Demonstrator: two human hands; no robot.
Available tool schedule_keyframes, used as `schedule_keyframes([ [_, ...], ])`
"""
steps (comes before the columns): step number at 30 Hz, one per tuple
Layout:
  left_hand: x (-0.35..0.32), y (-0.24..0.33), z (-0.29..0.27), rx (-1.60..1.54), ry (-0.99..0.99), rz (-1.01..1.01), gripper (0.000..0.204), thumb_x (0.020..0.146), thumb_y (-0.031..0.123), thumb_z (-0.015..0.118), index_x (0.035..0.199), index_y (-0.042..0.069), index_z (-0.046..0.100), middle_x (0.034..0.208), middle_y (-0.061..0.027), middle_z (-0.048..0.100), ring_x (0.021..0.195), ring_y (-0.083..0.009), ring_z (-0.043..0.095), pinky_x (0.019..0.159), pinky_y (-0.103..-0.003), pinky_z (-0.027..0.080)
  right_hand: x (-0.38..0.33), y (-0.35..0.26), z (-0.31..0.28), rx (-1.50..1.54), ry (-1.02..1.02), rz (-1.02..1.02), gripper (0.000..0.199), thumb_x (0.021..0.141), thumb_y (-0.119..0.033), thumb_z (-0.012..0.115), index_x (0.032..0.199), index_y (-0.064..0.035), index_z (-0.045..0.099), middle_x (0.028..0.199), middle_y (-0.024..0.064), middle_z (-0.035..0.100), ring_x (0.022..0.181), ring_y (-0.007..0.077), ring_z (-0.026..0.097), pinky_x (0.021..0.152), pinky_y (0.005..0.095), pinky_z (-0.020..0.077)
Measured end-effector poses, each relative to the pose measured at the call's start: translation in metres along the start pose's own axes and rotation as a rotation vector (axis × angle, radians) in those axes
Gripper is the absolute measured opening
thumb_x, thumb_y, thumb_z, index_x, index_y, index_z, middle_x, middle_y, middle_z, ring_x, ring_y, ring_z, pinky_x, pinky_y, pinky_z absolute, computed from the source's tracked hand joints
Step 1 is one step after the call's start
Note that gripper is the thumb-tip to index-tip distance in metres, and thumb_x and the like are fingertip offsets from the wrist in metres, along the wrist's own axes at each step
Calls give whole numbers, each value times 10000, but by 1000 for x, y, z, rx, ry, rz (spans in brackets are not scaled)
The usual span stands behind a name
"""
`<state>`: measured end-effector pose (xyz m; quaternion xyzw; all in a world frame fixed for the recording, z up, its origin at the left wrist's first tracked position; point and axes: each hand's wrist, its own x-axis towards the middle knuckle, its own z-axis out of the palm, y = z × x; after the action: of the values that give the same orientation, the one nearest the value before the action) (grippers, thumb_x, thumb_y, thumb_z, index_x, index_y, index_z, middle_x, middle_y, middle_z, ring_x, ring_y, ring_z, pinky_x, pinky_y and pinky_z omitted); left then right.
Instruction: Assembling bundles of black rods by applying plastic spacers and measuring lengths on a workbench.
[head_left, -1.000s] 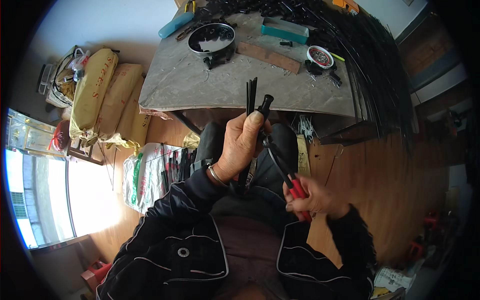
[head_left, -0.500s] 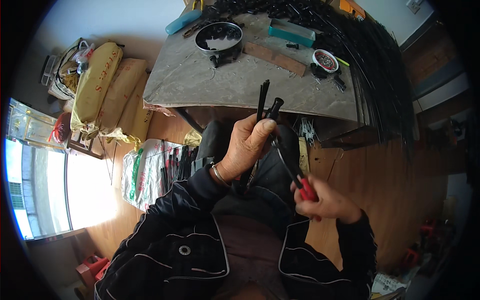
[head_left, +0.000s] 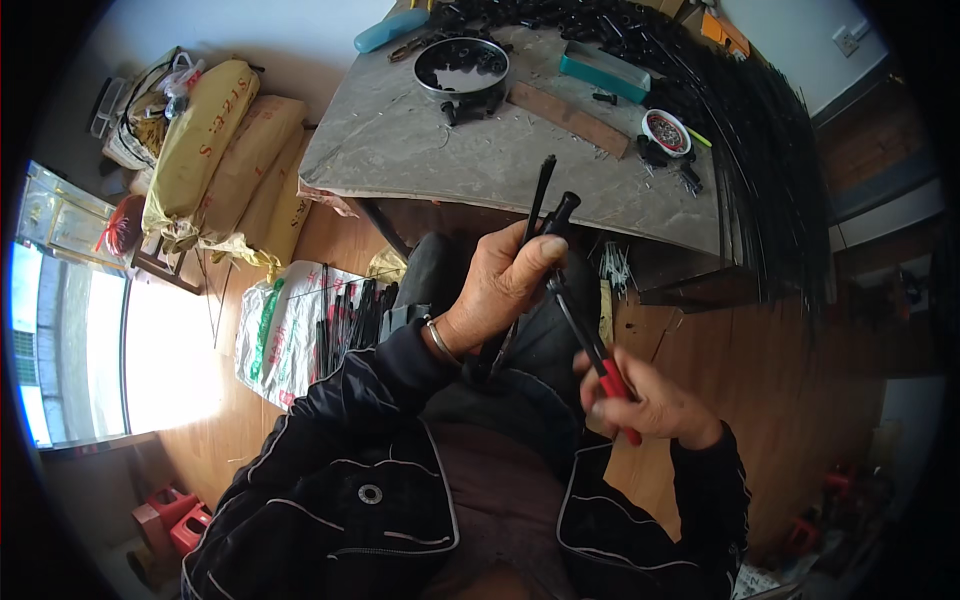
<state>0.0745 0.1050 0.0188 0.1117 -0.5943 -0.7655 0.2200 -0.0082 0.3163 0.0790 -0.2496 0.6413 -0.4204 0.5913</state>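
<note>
My left hand (head_left: 500,282) is closed around a black tubular piece (head_left: 565,208) with a flared end, its thumb pressed along the side. Several thin black rods (head_left: 543,185) stick up from the same grip, tilted slightly right. In my right hand (head_left: 655,402), slightly blurred, are the red handles of long pliers (head_left: 613,382). Their slim dark shank slants up and left, and the tip meets the underside of the black piece, just below my left thumb. The exact contact there is too small to tell.
Beyond my hands stands a grey table (head_left: 400,155). On it are a round metal bowl (head_left: 460,90) of black parts, a teal tray (head_left: 605,75), a flat brown bar (head_left: 568,120) and a small white dish (head_left: 667,133). Long black rods (head_left: 765,170) hang over its right side. Sacks (head_left: 210,150) lie left.
The whole view has shifted slightly, so the table appears further right. The pliers' red handles look a little more closed, with their tip still at the black piece in my left hand.
</note>
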Motion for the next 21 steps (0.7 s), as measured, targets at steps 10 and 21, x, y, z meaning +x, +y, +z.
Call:
schedule_keyframes([
  [10,1,6,1,-50,-132,-76,433,959,446,532,872,27,601,633,26,513,489,-41,452,442,-189,347,9,50,6,656,-247,-132,348,942,-385,581,907,-54,479,529,61,496,367,148,486,348,253,385],
  [21,3,9,-5,-23,-59,-84,435,979,435,497,875,25,596,587,32,476,472,-38,434,424,-202,333,18,23,-3,-679,487,-449,255,904,-139,604,1114,-5,548,727,48,562,557,128,564,535,265,468],
])
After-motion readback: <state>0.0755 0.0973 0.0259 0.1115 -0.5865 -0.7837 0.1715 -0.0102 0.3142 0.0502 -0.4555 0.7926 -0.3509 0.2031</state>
